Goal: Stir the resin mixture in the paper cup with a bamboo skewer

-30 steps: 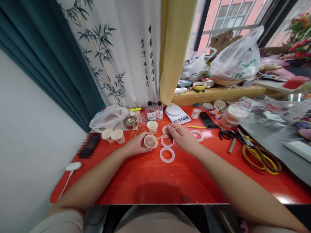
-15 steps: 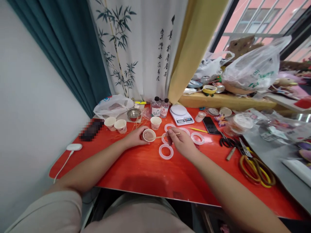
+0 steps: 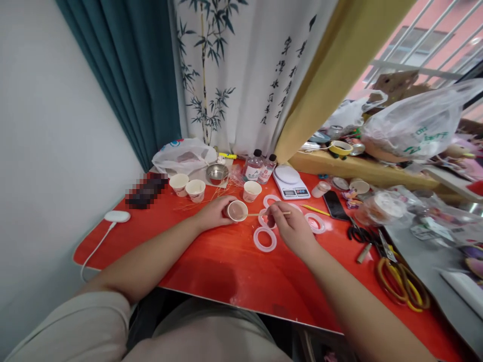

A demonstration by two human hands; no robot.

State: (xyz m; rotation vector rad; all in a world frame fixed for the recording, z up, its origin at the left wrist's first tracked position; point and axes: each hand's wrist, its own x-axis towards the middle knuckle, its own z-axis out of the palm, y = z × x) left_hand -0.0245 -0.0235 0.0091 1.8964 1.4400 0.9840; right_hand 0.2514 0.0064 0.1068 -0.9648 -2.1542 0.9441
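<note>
Small paper cup with pinkish-brown liquid inside, over the red table, wrapped by curled fingers of the left hand. Wooden stick in a narrow pinch of the right hand, long axis nearly level, tip pointing left into the cup. Another paper cup just behind, inside hidden.

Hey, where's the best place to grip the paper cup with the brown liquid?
Grip the outer wall of the paper cup from the left, as your left hand does. It stands upright and open-topped, and the wooden stick enters over the rim from the right, so leave the rim free.
</note>
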